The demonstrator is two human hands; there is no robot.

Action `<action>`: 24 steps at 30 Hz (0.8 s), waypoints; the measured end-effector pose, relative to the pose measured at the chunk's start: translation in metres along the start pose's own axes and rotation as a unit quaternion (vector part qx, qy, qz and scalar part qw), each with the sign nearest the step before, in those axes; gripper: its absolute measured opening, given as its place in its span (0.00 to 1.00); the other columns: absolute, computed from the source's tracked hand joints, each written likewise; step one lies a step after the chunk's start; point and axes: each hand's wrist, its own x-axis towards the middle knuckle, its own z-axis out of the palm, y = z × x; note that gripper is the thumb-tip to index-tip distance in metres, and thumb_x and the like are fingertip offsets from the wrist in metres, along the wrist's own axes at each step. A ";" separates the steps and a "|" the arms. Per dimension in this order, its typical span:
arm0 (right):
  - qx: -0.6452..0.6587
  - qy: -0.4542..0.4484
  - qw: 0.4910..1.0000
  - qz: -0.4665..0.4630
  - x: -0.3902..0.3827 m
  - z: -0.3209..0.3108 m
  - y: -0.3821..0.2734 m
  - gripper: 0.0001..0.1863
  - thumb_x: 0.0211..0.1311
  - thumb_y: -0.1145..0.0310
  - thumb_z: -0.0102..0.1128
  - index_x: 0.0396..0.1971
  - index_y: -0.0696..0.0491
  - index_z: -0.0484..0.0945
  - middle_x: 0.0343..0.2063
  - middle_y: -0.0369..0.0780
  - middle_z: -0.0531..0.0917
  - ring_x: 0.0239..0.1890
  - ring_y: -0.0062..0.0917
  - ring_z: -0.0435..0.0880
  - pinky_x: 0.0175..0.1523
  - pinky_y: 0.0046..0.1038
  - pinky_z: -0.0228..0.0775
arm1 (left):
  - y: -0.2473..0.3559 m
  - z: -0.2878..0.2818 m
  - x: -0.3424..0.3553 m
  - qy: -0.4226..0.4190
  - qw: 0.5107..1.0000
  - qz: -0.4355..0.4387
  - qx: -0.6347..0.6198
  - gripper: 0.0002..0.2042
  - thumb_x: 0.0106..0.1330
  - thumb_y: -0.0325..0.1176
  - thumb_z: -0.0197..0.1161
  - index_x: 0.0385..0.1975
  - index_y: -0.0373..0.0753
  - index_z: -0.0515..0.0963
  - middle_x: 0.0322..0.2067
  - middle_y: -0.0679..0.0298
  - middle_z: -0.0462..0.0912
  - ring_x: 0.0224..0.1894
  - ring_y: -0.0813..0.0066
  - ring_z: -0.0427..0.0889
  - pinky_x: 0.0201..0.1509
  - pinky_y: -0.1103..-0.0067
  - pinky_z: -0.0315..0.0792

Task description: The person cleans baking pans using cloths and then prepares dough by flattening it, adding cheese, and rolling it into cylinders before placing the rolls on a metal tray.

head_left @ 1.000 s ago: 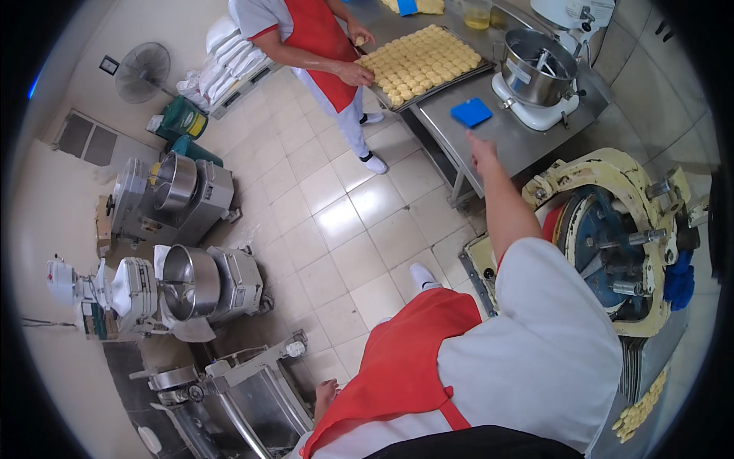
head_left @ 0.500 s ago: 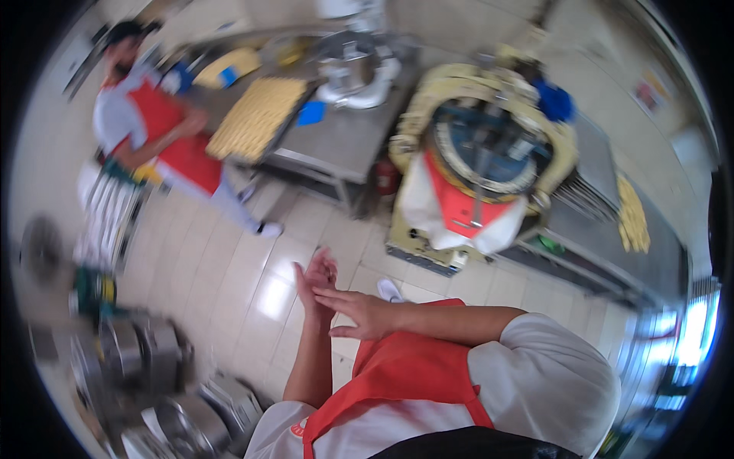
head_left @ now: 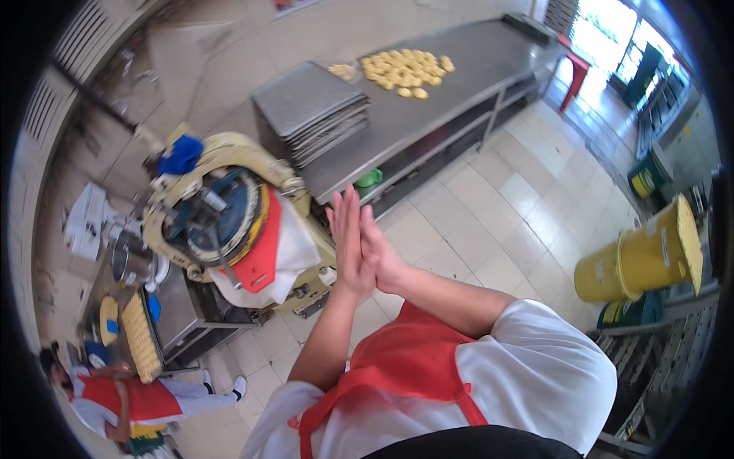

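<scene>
From where I stand, the person has swung round to the right, and the whole room has slid left in their view. At the far left, a co-worker (head_left: pixel 136 402) in a red apron is beside the dough tray (head_left: pixel 141 338); half a second ago the two were at the upper left. The mixer (head_left: pixel 131 260) and a blue scraper (head_left: pixel 154 307) share that near tabletop (head_left: pixel 177 304) with the tray. Next comes the cream machine (head_left: pixel 216 213), its blue plate and red panel facing up, a blue cloth (head_left: pixel 181 155) draped on its frame; it was right of centre, and now it's just left of the hands.

A stack of trays (head_left: pixel 310 107) sits on the long tabletop (head_left: pixel 489 60). In front of it, mid-view, the left grip (head_left: pixel 349 249) and right grip (head_left: pixel 384 258) are laid flat, palm to palm, fingers straight and up, holding only each other. Half a second ago the right one merely brushed the left palm; before that it was stretched out toward the scraper.

Just past the fingertips, something green (head_left: pixel 370 178) rests on the shelf below. The loose dough pieces (head_left: pixel 405 69), a strip near the edge earlier, now show fully. A yellow bin (head_left: pixel 638 256) has come in at right.
</scene>
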 end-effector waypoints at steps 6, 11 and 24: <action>-0.392 -0.140 0.873 -0.253 -0.058 -0.096 -0.143 0.41 0.82 0.42 0.42 0.78 0.62 0.61 0.80 0.53 0.60 0.84 0.43 0.53 0.84 0.48 0.42 | -0.069 0.168 0.083 0.038 0.731 -0.406 -0.547 0.43 0.82 0.68 0.39 0.82 0.37 0.53 0.81 0.52 0.57 0.83 0.60 0.54 0.86 0.64 0.47; -0.724 0.177 0.641 -0.182 -0.003 -0.343 -0.119 0.31 0.81 0.48 0.50 0.71 0.54 0.75 0.74 0.59 0.68 0.77 0.52 0.65 0.81 0.52 0.51 | -0.029 0.239 0.143 -0.101 0.621 -0.380 -0.678 0.44 0.79 0.72 0.40 0.82 0.42 0.56 0.82 0.49 0.56 0.83 0.52 0.54 0.85 0.56 0.47; -0.556 0.372 0.734 0.117 0.324 -0.626 -0.181 0.31 0.70 0.61 0.68 0.66 0.66 0.76 0.53 0.52 0.87 0.51 0.37 0.90 0.52 0.34 0.83 | -0.353 0.338 0.280 -0.015 0.905 -0.363 -0.220 0.15 0.76 0.33 0.67 0.57 0.32 0.82 0.50 0.57 0.90 0.52 0.70 0.88 0.62 0.72 0.79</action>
